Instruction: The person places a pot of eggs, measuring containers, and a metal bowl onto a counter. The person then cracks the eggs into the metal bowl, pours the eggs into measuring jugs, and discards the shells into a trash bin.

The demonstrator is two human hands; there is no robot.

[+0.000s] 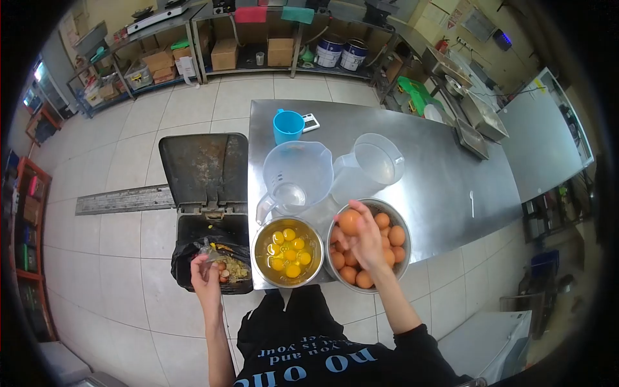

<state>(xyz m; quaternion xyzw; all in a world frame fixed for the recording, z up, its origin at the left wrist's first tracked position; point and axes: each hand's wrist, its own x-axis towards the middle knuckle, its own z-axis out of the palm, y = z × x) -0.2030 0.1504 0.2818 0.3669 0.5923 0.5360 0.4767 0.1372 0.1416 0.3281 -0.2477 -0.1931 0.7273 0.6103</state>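
My right hand (366, 244) is closed round a brown egg (350, 222), above a metal bowl (405, 267) that holds several brown eggs (397, 235). To the left of that bowl, a second metal bowl (258, 269) contains several yolks (291, 255) in clear egg white. Over the open black bin (187, 227) is my left hand (206, 273), its fingers apart. Broken eggshells (224, 275) lie in the bin close to its fingertips; I see none gripped.
Two clear plastic jugs (298, 169) (377, 162) stand behind the bowls on the steel table (445, 168). Beyond them are a blue cup (288, 126) and a small white device (311, 122). A spoon (472, 204) lies at the right. The bin's raised lid (204, 169) is left of the table.
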